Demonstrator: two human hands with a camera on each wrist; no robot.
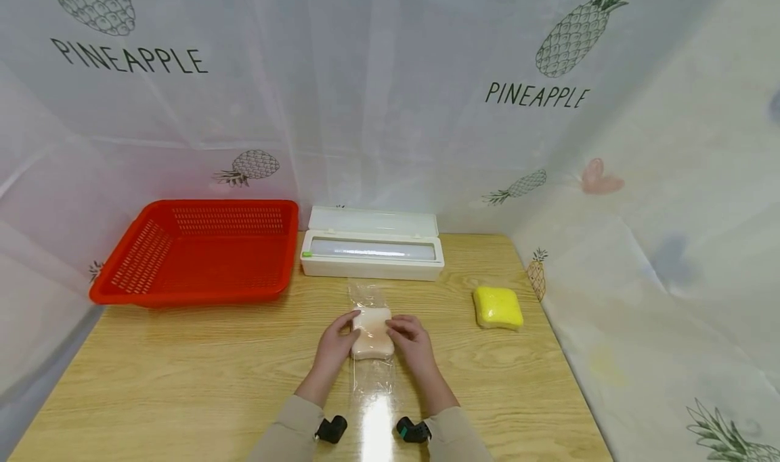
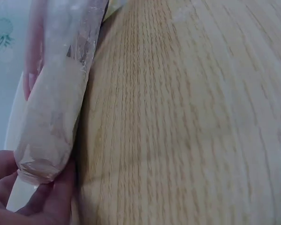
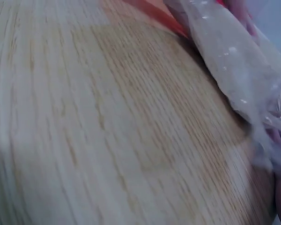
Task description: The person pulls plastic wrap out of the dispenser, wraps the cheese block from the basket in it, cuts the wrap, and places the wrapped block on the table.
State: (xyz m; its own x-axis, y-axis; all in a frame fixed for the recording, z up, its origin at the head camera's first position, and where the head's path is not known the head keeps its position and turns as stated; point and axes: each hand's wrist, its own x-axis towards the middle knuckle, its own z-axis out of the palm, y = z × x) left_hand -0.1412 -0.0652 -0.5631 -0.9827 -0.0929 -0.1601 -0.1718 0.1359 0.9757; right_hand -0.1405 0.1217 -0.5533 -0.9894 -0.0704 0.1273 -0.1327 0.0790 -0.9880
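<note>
A pale pink sponge (image 1: 372,333) lies on the wooden table with clear cling film (image 1: 373,379) over it, the film running out past its near and far ends. My left hand (image 1: 337,345) holds its left side; in the left wrist view thumb and fingers pinch one end of the wrapped sponge (image 2: 51,122). On the opposite side my right hand (image 1: 414,343) pinches film at the sponge's right edge. The right wrist view shows crinkled film (image 3: 267,110) between those fingers, partly cut off by the frame.
Behind the hands stands a white cling film dispenser (image 1: 373,267), lid raised, a roll showing inside. A red perforated basket (image 1: 201,292) sits at the back left. To the right lies a yellow sponge (image 1: 497,307) with a shiny wrapped look. Printed sheets hang around the wooden table (image 1: 201,381).
</note>
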